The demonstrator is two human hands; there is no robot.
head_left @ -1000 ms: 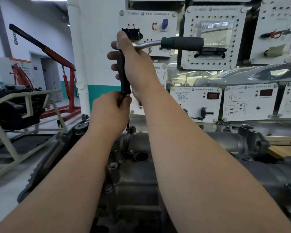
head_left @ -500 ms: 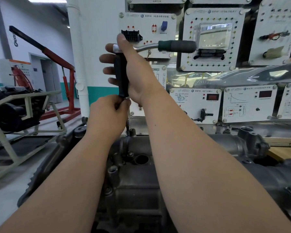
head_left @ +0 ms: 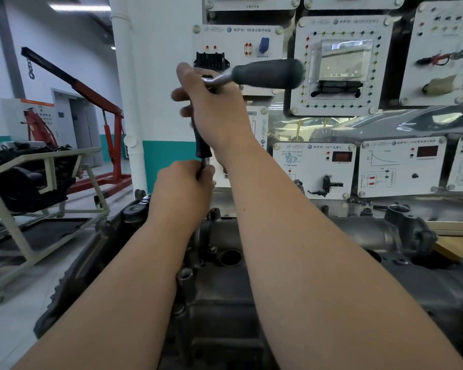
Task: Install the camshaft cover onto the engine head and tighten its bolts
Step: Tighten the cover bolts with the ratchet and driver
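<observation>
Both left hand and right hand clamp fingers on ratchet above engine; crane left of it, panels behind.

**Site:** automotive training workshop.

**Evidence:**
- Red hydraulic engine hoist with a chain hook, standing on a grey floor.
- Dark engine carried on a beige wheeled stand, at left.
- Bank of white instructional panels bearing connectors, indicator lamps, red digital readouts and printed diagrams.
- Grey engine in the foreground, with bolt bosses and open bores showing.
- Pale electrical cabinet against a white wall with a teal lower band.
</observation>
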